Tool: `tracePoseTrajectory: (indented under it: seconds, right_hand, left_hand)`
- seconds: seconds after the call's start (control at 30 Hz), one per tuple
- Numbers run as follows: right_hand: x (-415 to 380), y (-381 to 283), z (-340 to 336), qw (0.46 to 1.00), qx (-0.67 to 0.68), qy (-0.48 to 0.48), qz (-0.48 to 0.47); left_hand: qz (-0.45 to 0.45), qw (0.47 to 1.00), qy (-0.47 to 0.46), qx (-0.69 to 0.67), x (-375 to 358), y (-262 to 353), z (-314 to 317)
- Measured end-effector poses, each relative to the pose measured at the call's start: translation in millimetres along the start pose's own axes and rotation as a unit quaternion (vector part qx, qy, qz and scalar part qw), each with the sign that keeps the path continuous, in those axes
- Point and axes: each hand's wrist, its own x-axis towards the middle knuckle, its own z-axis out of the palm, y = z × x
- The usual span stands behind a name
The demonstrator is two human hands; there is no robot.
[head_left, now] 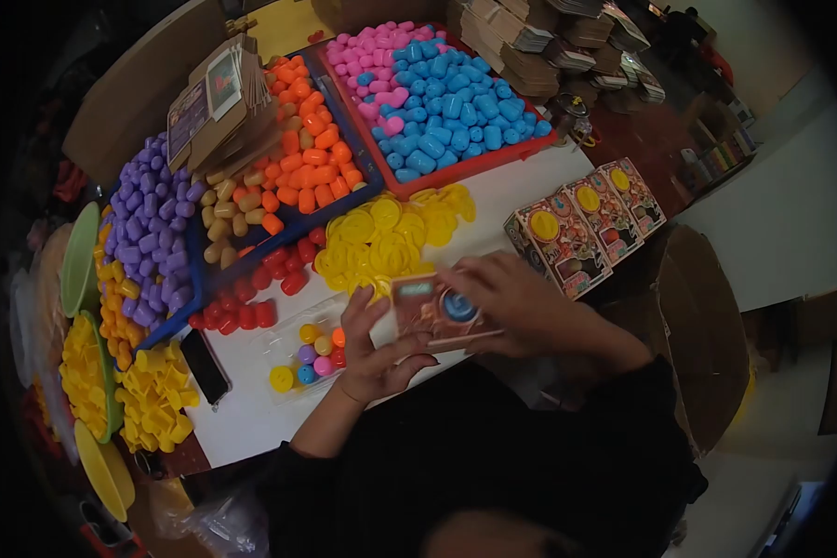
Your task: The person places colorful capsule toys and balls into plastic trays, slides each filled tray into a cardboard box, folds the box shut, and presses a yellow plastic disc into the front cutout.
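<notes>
A small printed cardboard box (428,307) with a blue round piece (458,307) in its face is between my hands, over the table's near edge. My right hand (516,302) is closed round its right end, fingers across the top. At the lower left corner, my left hand (377,353) grips with its lower fingers, while one finger points up, apart from the box. Just left of that hand, a clear plastic tray (279,358) carries several coloured capsules (323,365) and a yellow disc (282,378). Yellow discs (377,237) are heaped beyond the box.
A red tray (493,158) has pink and blue capsules; a blue tray (367,191) has orange and tan ones. Purple capsules (149,232), red capsules (246,312), yellow pieces (153,395) and a phone (205,367) lie left. Finished-looking printed boxes (586,228) stand right, above a carton (707,335).
</notes>
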Motion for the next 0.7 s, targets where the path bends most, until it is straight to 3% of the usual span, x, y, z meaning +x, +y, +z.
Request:
tracePoseTrajectory:
  seconds: [0.03,0.07,0.13,0.17,0.23,0.27,0.33,0.37,0.4,0.47,0.53,0.57,0.6,0.67,0.7]
  right_hand:
    - [-7,7,-10,0.997,0.066,0.032,0.014]
    - [-20,15,-17,0.972,0.196,0.122,0.032]
    - [-55,39,-17,0.855,0.454,0.241,0.068]
    - [-72,60,-1,0.769,0.573,0.269,0.085]
    - [-111,114,67,0.716,0.645,0.26,0.057]
    - [-110,105,72,0.718,0.648,0.246,0.058]
    - [-97,81,82,0.646,0.61,0.362,0.281]
    - [-90,73,81,0.671,0.625,0.332,0.22]
    - [-93,73,85,0.674,0.626,0.323,0.221]
    - [-107,69,99,0.767,0.465,0.386,0.216]
    - [-92,23,89,0.862,0.378,0.273,0.199]
    - [-79,2,84,0.954,0.215,0.166,0.127]
    - [-66,-16,86,0.997,0.041,0.053,0.044]
    - [-43,-25,130,0.999,-0.032,0.036,-0.004]
    - [-38,-27,145,0.999,-0.028,0.03,-0.005]
  left_hand:
    - [-0.077,0.991,0.071,-0.087,-10,-6,7]
    - [-0.085,0.99,0.075,-0.08,-8,-5,4]
    - [-0.346,0.887,0.153,-0.264,-4,0,-6]
    - [-0.367,0.872,0.092,-0.309,-10,0,-4]
    - [-0.456,0.794,-0.02,-0.401,-24,10,2]
    - [-0.473,0.79,-0.01,-0.39,-34,11,7]
    - [-0.342,0.878,-0.102,-0.319,-10,0,-5]
    - [-0.253,0.922,-0.116,-0.269,-2,-2,-12]
    - [-0.261,0.921,-0.11,-0.267,-5,-8,-13]
    - [-0.099,0.967,-0.194,-0.134,-15,-18,-16]
    - [-0.103,0.964,-0.216,-0.119,-17,-18,-17]
    - [-0.097,0.959,-0.242,-0.108,-17,-16,-17]
    - [-0.107,0.958,-0.244,-0.107,-15,-14,-13]
    - [-0.093,0.941,-0.321,-0.049,-9,-9,-1]
    - [-0.04,0.934,-0.354,-0.005,-20,-15,8]
